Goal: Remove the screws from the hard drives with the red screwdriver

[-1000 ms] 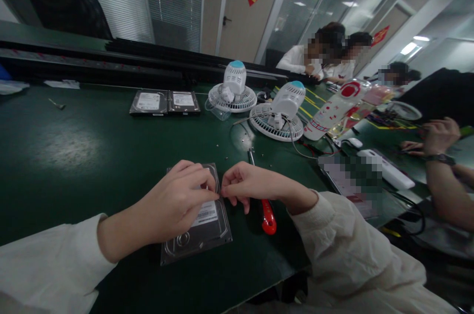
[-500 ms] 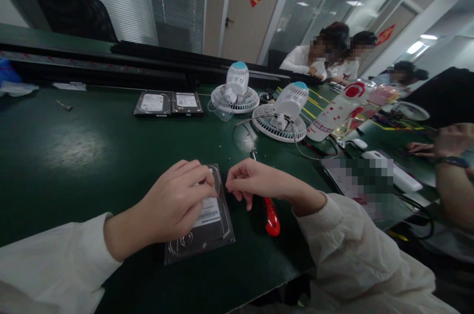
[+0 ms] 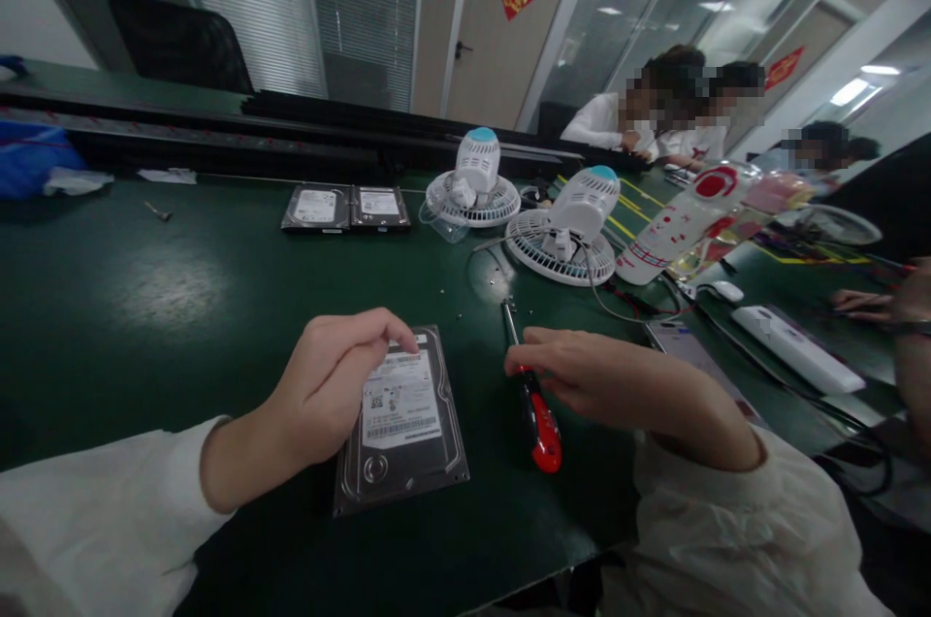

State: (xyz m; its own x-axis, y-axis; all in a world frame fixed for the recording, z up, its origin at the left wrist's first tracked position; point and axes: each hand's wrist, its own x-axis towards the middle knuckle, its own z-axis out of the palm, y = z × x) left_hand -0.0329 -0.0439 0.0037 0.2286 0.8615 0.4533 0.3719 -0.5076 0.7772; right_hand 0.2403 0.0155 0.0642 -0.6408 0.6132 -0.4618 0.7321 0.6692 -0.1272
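Note:
A hard drive (image 3: 429, 462) with a white label lies flat on the green table (image 3: 254, 307). My left hand (image 3: 335, 384) rests over its left and upper side, fingers together and bent; what is under the fingers is hidden. To the right of the drive lies a screwdriver (image 3: 539, 423) with a red and black handle, its shaft pointing away from me. My right hand (image 3: 574, 370) is at the upper end of that handle, fingers bent around or over it; whether they grip it is unclear. Several small screws (image 3: 493, 282) lie beyond the screwdriver's tip.
Two more hard drives (image 3: 346, 209) lie side by side farther back. Two white fans (image 3: 476, 180) stand face down, with cables beside them. At the right are a patterned bottle (image 3: 676, 224), a phone (image 3: 690, 355), a white power strip (image 3: 796, 345) and another person's hand (image 3: 862, 305).
My right hand has moved right, from beside the drive to the screwdriver handle. My left hand has shifted left, uncovering more of the label. The view has turned slightly.

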